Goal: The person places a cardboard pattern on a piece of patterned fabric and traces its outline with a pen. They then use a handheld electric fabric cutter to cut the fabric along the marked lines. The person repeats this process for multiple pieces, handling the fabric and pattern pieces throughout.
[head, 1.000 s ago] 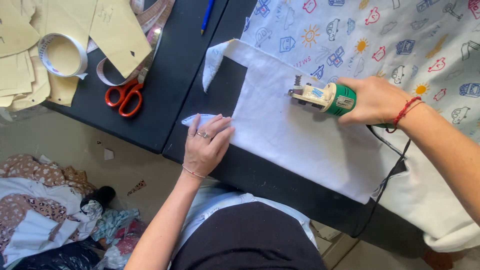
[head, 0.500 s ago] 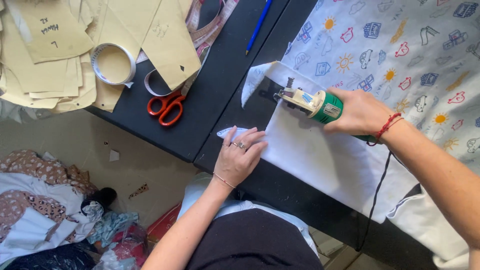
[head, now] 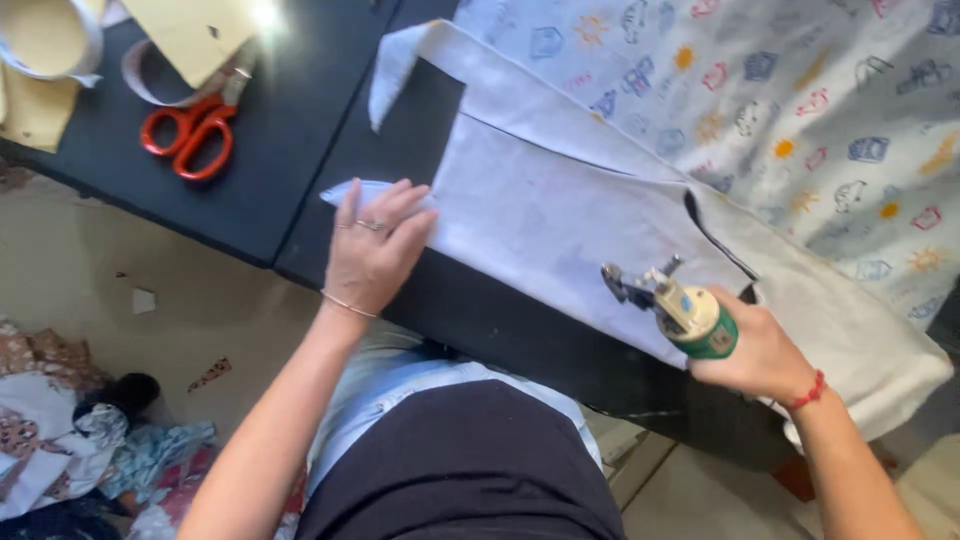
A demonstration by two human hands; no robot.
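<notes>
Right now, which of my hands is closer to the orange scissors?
Left. Your left hand lies flat on the white fabric, just right of the scissors; your right hand grips the electric cutter far across the table.

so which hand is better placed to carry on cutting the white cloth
Right. The right hand already grips the cutter at the white cloth, by its cut edge. The left hand lies flat on the cloth's far end, pinning it.

We see a white fabric piece [head: 560, 215] spread flat across the black table, its near corner hanging just past the table's front edge, with a dark slit cut into it on the right. At its lower edge sits a small handheld electric cutter [head: 672, 303], cream-bodied with a green rear section, its metal head pointing left.
</notes>
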